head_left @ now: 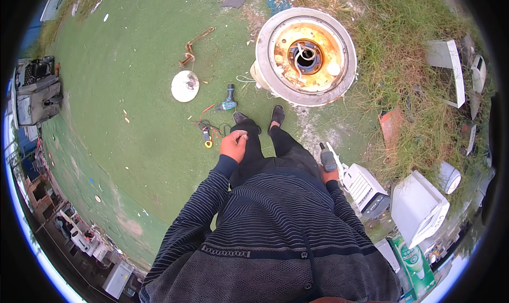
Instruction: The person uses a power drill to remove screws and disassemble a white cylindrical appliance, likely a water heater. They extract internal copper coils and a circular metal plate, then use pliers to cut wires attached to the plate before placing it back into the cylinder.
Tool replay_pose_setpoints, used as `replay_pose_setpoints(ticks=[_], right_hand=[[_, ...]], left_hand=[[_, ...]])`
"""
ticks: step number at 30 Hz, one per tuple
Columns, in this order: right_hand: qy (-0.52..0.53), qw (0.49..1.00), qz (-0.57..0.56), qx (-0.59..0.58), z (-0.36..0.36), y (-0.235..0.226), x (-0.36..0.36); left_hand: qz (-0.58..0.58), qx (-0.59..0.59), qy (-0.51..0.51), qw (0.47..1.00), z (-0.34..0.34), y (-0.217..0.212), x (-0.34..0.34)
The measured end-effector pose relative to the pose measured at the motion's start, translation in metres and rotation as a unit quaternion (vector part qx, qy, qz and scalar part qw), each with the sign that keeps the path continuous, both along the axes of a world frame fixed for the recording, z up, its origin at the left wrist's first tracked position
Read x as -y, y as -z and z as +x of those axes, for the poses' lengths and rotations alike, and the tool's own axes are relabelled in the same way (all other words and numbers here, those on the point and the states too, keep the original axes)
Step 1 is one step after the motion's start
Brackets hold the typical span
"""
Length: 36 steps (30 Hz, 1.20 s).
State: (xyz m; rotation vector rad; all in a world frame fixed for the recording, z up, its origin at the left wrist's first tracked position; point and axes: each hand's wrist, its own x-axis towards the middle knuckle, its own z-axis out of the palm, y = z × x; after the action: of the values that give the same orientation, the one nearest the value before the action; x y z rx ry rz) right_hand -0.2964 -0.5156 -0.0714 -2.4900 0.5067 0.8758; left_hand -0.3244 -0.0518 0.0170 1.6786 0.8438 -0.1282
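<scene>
We are standing before the rusty washing-machine drum (306, 56), our right hand (323, 173) gripping a cordless drill (328, 157) at our hip, while our left hand (234, 145) is hanging loosely curled, holding nothing.

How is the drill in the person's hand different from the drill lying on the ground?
The dark grey drill is held in the right hand beside the leg; the teal and black drill lies untouched on the green ground. The held one points up, the other lies flat. Both are cordless power tools.
</scene>
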Motion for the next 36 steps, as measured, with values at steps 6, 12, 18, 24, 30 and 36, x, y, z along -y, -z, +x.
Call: replay_pose_setpoints(ticks=[6, 12, 18, 24, 30, 36], right_hand=[[-0.134, 0.984, 0.109, -0.038, 0.074, -0.007, -0.080], [-0.309, 0.948, 0.035, -0.068, 0.115, -0.022, -0.207], [-0.440, 0.888, 0.061, -0.122, 0.114, -0.023, -0.364], [-0.590, 0.794, 0.085, -0.119, 0.089, 0.083, -0.495], [-0.741, 0.664, 0.050, -0.089, 0.078, 0.242, -0.628], [-0.835, 0.550, 0.015, 0.024, 0.077, 0.394, -0.725]], left_hand=[[-0.094, -0.056, -0.142, 0.984, -0.075, 0.030, -0.020], [-0.121, -0.088, -0.245, 0.958, -0.151, 0.079, -0.047], [-0.137, -0.240, -0.302, 0.912, -0.282, 0.172, -0.079], [-0.122, -0.275, -0.317, 0.899, -0.304, 0.173, -0.173], [-0.125, -0.212, -0.374, 0.894, -0.294, 0.288, -0.226], [-0.201, -0.169, -0.476, 0.839, -0.247, 0.446, -0.300]])
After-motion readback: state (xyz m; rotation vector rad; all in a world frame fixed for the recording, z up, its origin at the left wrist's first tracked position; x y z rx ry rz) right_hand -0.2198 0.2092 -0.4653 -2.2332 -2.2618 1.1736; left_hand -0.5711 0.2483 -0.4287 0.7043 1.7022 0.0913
